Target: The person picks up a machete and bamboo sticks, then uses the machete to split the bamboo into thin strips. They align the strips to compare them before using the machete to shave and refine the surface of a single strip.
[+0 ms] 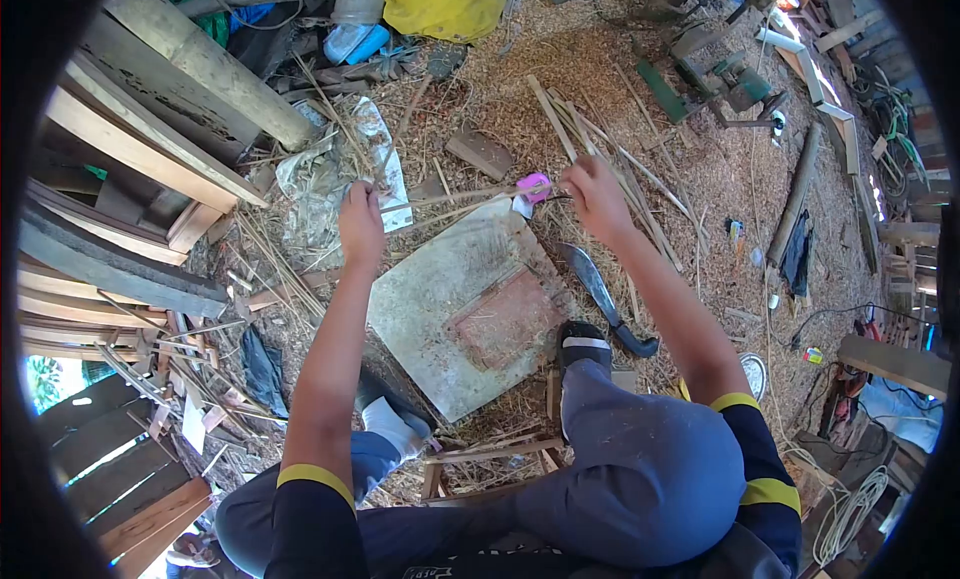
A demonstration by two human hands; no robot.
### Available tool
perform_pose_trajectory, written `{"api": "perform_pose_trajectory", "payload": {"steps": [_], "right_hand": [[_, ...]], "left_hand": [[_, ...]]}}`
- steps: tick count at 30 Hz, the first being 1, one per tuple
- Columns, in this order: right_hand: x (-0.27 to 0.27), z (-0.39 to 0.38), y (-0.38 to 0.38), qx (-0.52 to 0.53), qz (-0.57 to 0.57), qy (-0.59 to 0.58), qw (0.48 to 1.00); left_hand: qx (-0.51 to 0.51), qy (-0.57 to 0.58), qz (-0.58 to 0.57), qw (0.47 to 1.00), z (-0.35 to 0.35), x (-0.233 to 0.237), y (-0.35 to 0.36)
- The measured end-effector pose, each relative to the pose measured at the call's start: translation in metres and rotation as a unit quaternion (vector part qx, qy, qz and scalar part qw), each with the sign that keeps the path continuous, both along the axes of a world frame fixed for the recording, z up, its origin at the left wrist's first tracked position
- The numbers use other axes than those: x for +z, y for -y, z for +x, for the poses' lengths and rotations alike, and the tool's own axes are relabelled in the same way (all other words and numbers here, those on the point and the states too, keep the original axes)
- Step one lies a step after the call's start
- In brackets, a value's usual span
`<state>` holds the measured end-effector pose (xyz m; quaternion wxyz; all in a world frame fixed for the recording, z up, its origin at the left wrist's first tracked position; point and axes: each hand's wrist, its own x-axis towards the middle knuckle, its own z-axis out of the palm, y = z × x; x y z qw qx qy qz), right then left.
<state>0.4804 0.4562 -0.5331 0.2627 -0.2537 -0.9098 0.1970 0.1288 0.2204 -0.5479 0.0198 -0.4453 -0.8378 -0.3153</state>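
A thin pale strip, like split bamboo or cane point(450, 196), stretches between my two hands over the ground. My left hand point(362, 224) is closed with fingertips pinched on its left end. At the other end, my right hand point(597, 194) is closed on it too. A second thin strip runs just below the first. Behind the strips, close to my right hand, lies a pink item point(533, 187). Below them is a worn flat board point(415, 324) with a reddish-brown patch. A machete point(596, 287) with a dark handle lies to the board's right, near my foot.
Wood shavings point(560, 54) cover the ground. Long split strips point(640, 204) lie beyond my right hand, near a wood block point(479, 154). Curved timber pieces point(120, 219) stack at left. A green metal tool point(740, 84) stands upper right, and a yellow cloth point(445, 7) lies at the back.
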Motion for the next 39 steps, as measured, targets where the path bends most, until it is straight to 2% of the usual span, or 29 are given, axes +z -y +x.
{"api": "perform_pose_trajectory", "payload": {"steps": [3, 6, 9, 12, 15, 18, 21, 24, 27, 30, 36, 39], "right_hand": [[0.016, -0.016, -0.014, -0.019, -0.044, -0.049, 0.998], [0.025, -0.015, -0.010, -0.031, -0.003, -0.070, 0.997], [0.025, -0.003, -0.002, -0.041, -0.011, -0.066, 0.997], [0.023, 0.011, 0.006, -0.034, -0.154, -0.067, 0.985], [0.029, 0.015, 0.017, -0.059, -0.174, -0.060, 0.981], [0.024, 0.016, 0.013, -0.019, -0.108, -0.055, 0.992], [0.028, 0.016, 0.015, 0.023, -0.093, -0.033, 0.995], [0.029, 0.017, 0.027, 0.057, -0.165, -0.029, 0.984], [0.024, 0.025, 0.033, 0.028, -0.190, 0.029, 0.981], [0.027, 0.036, 0.035, 0.024, -0.199, 0.034, 0.979], [0.023, 0.036, 0.043, 0.057, -0.068, 0.069, 0.994], [0.015, 0.030, 0.046, 0.051, -0.042, 0.017, 0.998]], "left_hand": [[0.040, 0.040, 0.000, 0.998, -0.004, -0.006, 0.009], [0.068, 0.052, -0.004, 0.996, -0.004, -0.018, 0.013], [0.081, 0.041, -0.014, 0.996, 0.002, -0.024, 0.012], [0.091, 0.056, -0.022, 0.994, 0.009, -0.028, 0.008], [0.095, 0.056, -0.030, 0.994, 0.010, -0.031, 0.006], [0.100, 0.051, -0.039, 0.993, 0.012, -0.026, 0.006], [0.119, 0.027, -0.044, 0.992, 0.013, -0.020, 0.008], [0.129, 0.007, -0.033, 0.991, 0.015, -0.020, 0.008], [0.133, 0.006, -0.044, 0.990, 0.016, -0.019, 0.006], [0.137, 0.005, -0.059, 0.989, 0.016, -0.020, 0.003], [0.130, -0.001, -0.045, 0.991, 0.022, -0.022, 0.003], [0.139, 0.008, -0.038, 0.990, 0.021, -0.021, 0.005]]}}
